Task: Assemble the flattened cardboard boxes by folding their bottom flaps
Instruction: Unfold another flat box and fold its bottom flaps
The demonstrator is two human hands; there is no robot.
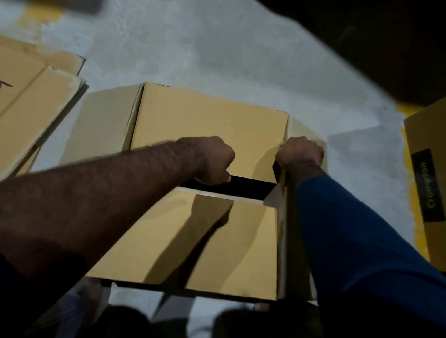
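Box: the box (235,247) I am working on sits in the middle of the frame on the grey floor (177,44), its flap end facing me.
Flaps: the far flap (210,129) and the near flap (146,238) lie folded in, with a dark gap (248,187) between them.
Left hand: my left hand (212,161) is curled at the far flap's edge, fingers hooked down into the gap.
Right hand: my right hand (300,153) is clamped round the top edge of the right side flap (282,236), which stands up.
Risk, pinch: if I push the side flap over now, it could trap my left fingers in the gap.
Risk, order: the side flap may land on top instead of tucking under, so the bottom would not lock.
Risk, crease: pulling hard at the far flap's edge could tear or buckle it.
Risk, shift: the box may skate towards the flattened boxes (6,111) at the left of the frame.
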